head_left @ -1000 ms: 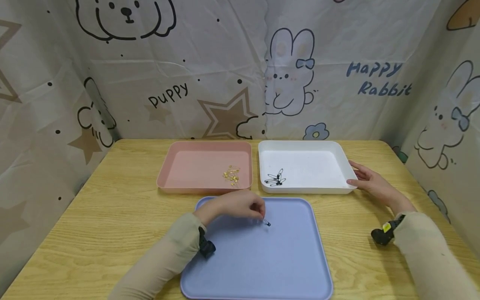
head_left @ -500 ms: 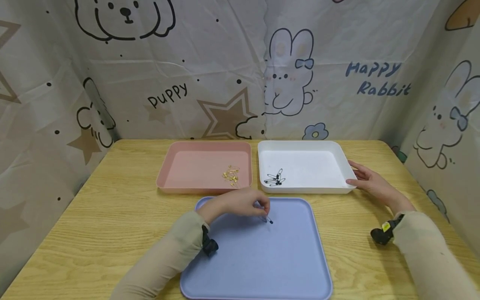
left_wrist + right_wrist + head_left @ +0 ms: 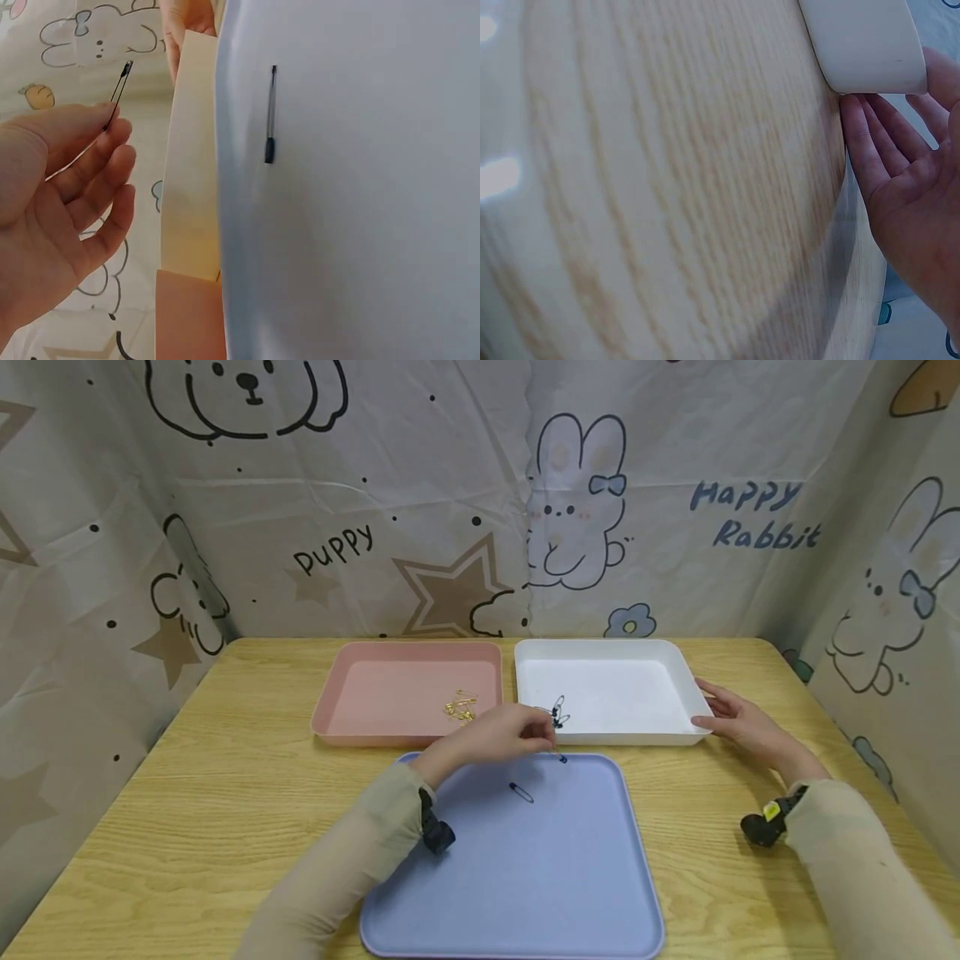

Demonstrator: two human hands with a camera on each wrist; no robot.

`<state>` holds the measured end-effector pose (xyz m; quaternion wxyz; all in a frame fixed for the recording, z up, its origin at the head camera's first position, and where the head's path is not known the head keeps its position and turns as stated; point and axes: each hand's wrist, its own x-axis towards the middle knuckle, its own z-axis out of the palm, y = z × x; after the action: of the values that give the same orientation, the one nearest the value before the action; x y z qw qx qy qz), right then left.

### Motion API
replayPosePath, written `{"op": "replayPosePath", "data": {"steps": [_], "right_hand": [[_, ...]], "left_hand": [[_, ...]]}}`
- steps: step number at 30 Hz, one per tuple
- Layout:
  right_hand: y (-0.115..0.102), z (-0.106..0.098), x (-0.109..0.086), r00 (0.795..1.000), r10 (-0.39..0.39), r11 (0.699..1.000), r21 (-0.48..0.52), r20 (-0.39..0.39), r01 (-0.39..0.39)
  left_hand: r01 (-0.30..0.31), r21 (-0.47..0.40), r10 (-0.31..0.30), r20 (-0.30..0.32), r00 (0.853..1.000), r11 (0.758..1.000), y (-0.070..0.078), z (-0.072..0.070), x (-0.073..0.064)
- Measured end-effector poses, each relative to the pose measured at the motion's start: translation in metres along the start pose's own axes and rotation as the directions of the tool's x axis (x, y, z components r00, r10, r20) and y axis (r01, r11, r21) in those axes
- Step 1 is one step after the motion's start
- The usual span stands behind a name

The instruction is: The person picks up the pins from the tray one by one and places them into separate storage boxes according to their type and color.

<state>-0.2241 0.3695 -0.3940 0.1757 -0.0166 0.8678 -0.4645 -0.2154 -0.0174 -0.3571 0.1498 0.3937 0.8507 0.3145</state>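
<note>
My left hand [image 3: 510, 732] pinches a black safety pin [image 3: 118, 94] between thumb and forefinger, above the far edge of the blue tray [image 3: 517, 893] and close to the white tray [image 3: 637, 693]. Beneath it, another black safety pin [image 3: 521, 792] lies on the blue tray. Several black safety pins [image 3: 559, 717] sit in the white tray's near left corner, partly hidden by the hand. My right hand [image 3: 750, 732] grips the white tray's near right corner, its thumb at the rim and its fingers [image 3: 866, 146] along the outside.
Left of the white tray stands a pink tray [image 3: 390, 693] with several gold safety pins [image 3: 461, 705] near its right end. All three trays rest on a wooden table [image 3: 225, 810]. A printed cloth [image 3: 450, 485] hangs behind and at both sides.
My left hand has moved away from me and slightly right, carrying one safety pin off the blue tray toward the white tray. A second pin on the blue tray is now uncovered. My right hand stays put.
</note>
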Motion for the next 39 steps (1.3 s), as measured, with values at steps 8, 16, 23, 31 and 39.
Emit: {"op": "replayPosePath", "data": {"steps": [8, 16, 23, 31, 39], "right_hand": [[0.000, 0.002, 0.001, 1.000, 0.009, 1.000, 0.000, 0.000, -0.009], [0.000, 0.003, -0.001, 1.000, 0.024, 1.000, -0.019, -0.001, -0.024], [0.001, 0.001, -0.002, 1.000, 0.021, 1.000, -0.010, 0.000, -0.021], [0.002, 0.001, -0.001, 1.000, 0.014, 1.000, -0.002, 0.008, -0.014], [-0.001, 0.001, -0.001, 1.000, 0.007, 1.000, -0.010, 0.001, -0.007]], "left_hand": [[0.049, -0.093, -0.058, -0.093, 0.994, 0.994, -0.005, -0.003, 0.017], [0.095, -0.156, -0.112, -0.103, 0.988, 0.983, -0.006, -0.005, 0.031], [0.161, -0.264, -0.200, -0.129, 0.971, 0.951, -0.012, -0.004, 0.043], [0.249, -0.230, -0.289, -0.160, 0.944, 0.941, -0.018, -0.002, 0.058], [0.301, -0.149, -0.330, -0.244, 0.912, 0.942, -0.019, -0.003, 0.074]]}}
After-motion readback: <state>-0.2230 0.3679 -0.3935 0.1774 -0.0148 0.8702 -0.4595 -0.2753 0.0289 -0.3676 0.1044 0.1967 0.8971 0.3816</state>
